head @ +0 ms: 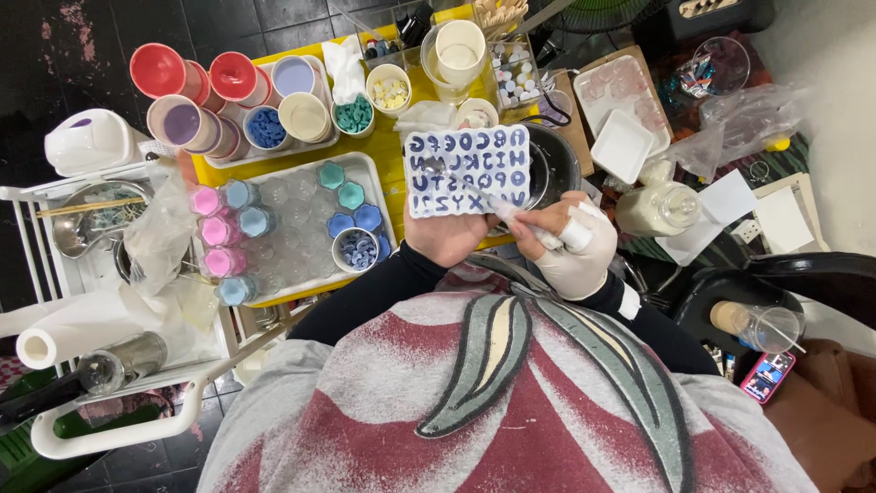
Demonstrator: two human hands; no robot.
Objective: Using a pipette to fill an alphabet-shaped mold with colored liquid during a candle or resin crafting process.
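The alphabet mould (468, 171) is a pale, flexible rectangular sheet whose letter-shaped cavities sit in rows and are filled with dark blue. It lies flat on top of the left hand (447, 236), which is bare and cupped under its near edge, gripping it from below. The right hand (573, 245), in a white glove, is closed around a slim metal spoon (484, 196) whose shiny bowl rests on the mould's left part, well beyond the fingertips. Left of the left hand, a shallow white tray (306, 274) on the yellow surface (388, 146) holds hexagonal pink and blue pieces and a small round cup of blue discs (355, 249). Just beyond the right hand sits a dark round bowl (557, 164).
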